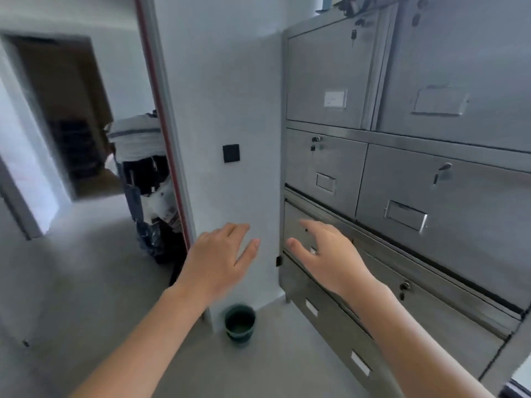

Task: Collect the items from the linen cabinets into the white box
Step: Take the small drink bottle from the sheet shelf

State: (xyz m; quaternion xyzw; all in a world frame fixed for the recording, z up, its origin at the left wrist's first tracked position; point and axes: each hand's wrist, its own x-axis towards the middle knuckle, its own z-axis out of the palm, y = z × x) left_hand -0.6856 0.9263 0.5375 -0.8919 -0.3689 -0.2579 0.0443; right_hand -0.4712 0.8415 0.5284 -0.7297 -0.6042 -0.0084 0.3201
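I saw a green bucket on the floor beside the wall, a black switch above it, and folded cloth beyond.

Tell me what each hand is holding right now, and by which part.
Nothing is held. The left hand and right hand are both open, fingers spread, near the steel cabinet; neither grips anything.

Just left of the cabinet bank stands a wall section bearing a switch plate, a bucket sits on the floor near the bank's left corner, and farther left of it, behind a door frame, stands a loaded cart.
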